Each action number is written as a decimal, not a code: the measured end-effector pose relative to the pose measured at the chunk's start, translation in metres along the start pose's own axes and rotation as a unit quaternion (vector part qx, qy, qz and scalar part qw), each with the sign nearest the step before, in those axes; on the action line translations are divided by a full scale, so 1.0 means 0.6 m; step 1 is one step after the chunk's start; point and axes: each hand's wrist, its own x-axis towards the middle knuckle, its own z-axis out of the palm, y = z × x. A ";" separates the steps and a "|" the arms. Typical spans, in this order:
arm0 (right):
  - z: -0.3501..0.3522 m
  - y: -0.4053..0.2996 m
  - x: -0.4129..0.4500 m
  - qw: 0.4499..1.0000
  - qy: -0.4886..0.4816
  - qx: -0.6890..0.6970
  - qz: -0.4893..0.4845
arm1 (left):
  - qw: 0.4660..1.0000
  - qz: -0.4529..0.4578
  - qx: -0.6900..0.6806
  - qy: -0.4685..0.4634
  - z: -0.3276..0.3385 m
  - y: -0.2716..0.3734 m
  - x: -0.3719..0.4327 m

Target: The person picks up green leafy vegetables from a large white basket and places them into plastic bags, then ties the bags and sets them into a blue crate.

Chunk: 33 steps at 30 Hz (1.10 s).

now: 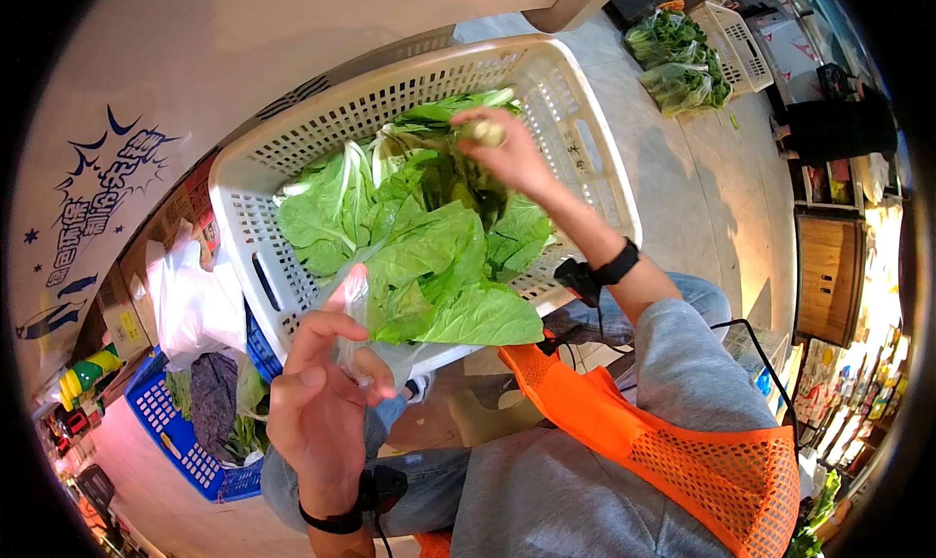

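My left hand (329,390) grips the edge of a clear plastic bag (358,302), fingers curled around it. Large leafy greens (453,287) spread out from the bag's mouth over the near side of a white slotted plastic crate (613,156). Over the crate's far half, my right hand (519,152) pinches a leafy green (468,181) near its pale cut stem end; its darker leaves hang downward. More loose greens (322,214) with white stalks lie inside the crate, under both hands. How much of the bunch sits within the bag is hard to tell.
A blue crate (164,412) with bagged vegetables stands on the floor at left, with a white plastic bag (201,295) above it. Bagged greens (680,61) and another white crate (738,46) are at upper right. A person in dark clothes (841,127) is at far right.
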 end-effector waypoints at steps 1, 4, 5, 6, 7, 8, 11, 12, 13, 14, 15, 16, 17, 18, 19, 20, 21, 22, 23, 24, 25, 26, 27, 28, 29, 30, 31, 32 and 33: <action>-0.029 -0.023 0.008 0.995 -0.002 0.066 0.071 | 1.000 0.000 0.000 0.002 0.000 0.000 -0.002; -0.103 -0.084 0.032 0.990 0.097 0.076 0.072 | 0.999 0.007 -0.012 0.035 0.003 -0.001 -0.006; -0.122 -0.105 0.037 0.981 0.123 0.131 0.074 | 0.999 0.012 -0.015 0.030 0.007 0.000 -0.006; -0.135 -0.122 0.041 0.968 0.140 0.192 0.082 | 0.999 0.018 -0.017 0.026 0.008 0.001 -0.007; -0.141 -0.132 0.044 0.951 0.155 0.252 0.089 | 0.999 0.019 -0.018 0.028 0.004 0.001 -0.008; -0.137 -0.131 0.048 0.935 0.149 0.299 0.117 | 1.000 0.014 -0.007 0.021 -0.002 0.002 -0.009; -0.099 -0.039 0.059 0.915 0.133 0.334 0.181 | 1.000 0.013 0.006 0.012 -0.001 0.002 -0.011; -0.077 -0.028 0.053 0.917 0.088 0.306 0.242 | 0.999 0.017 0.012 0.024 -0.003 0.002 -0.012; -0.052 -0.010 0.043 0.911 0.040 0.277 0.301 | 0.999 0.018 0.015 0.028 -0.007 0.001 -0.014; -0.032 0.049 0.036 0.894 0.063 0.245 0.369 | 1.000 0.015 -0.001 0.019 -0.007 0.001 -0.015; -0.012 0.114 0.033 0.872 0.085 0.211 0.434 | 1.000 0.013 -0.017 0.009 -0.007 0.002 -0.013; -0.006 0.165 0.035 0.872 0.082 0.213 0.433 | 1.000 0.015 -0.016 0.012 -0.007 0.005 -0.012; -0.009 0.212 0.033 0.857 0.112 0.243 0.440 | 1.000 0.016 -0.006 0.016 -0.004 0.010 -0.013; -0.005 0.224 0.035 0.841 0.139 0.273 0.446 | 1.000 0.017 0.004 0.020 -0.004 0.013 -0.014; 0.002 0.234 0.041 0.816 0.168 0.348 0.431 | 1.000 0.017 0.005 0.025 -0.006 0.013 -0.014; 0.007 0.246 0.053 0.806 0.175 0.331 0.459 | 0.999 0.016 0.012 0.030 -0.009 0.012 -0.015; 0.001 0.276 0.069 0.795 0.186 0.313 0.485 | 0.999 0.015 0.017 0.032 -0.010 0.012 -0.013; -0.004 0.300 0.085 0.796 0.183 0.312 0.485 | 0.999 0.016 0.016 0.034 -0.011 0.013 -0.011; -0.013 0.324 0.100 0.782 0.135 0.385 0.472 | 1.000 0.011 0.018 0.015 -0.011 0.014 -0.008; -0.006 0.317 0.111 0.759 0.080 0.455 0.458 | 1.000 0.006 0.021 0.002 -0.014 0.013 -0.006; 0.003 0.310 0.122 0.759 0.074 0.453 0.461 | 1.000 0.006 0.019 0.008 -0.017 0.012 -0.005; 0.011 0.302 0.136 0.773 0.106 0.365 0.507 | 1.000 0.000 0.007 0.001 -0.021 0.010 -0.003; 0.013 0.288 0.149 0.773 0.136 0.275 0.554 | 1.000 -0.007 -0.003 -0.010 -0.023 0.010 -0.001; 0.018 0.301 0.155 0.775 0.144 0.242 0.567 | 1.000 -0.007 -0.004 -0.008 -0.024 0.010 0.001; 0.021 0.315 0.153 0.777 0.138 0.251 0.560 | 1.000 -0.008 -0.005 -0.012 -0.023 0.010 0.003; 0.017 0.338 0.152 0.778 0.138 0.265 0.553 | 1.000 -0.011 -0.005 -0.020 -0.020 0.010 0.005; 0.018 0.361 0.152 0.781 0.125 0.286 0.541 | 1.000 -0.008 -0.007 -0.016 -0.017 0.011 0.003; 0.013 0.386 0.151 0.785 0.109 0.305 0.528 | 1.000 -0.006 0.011 0.002 -0.011 0.011 0.003; 0.008 0.409 0.154 0.788 0.089 0.324 0.515 | 0.999 -0.005 0.029 0.022 -0.007 0.012 0.000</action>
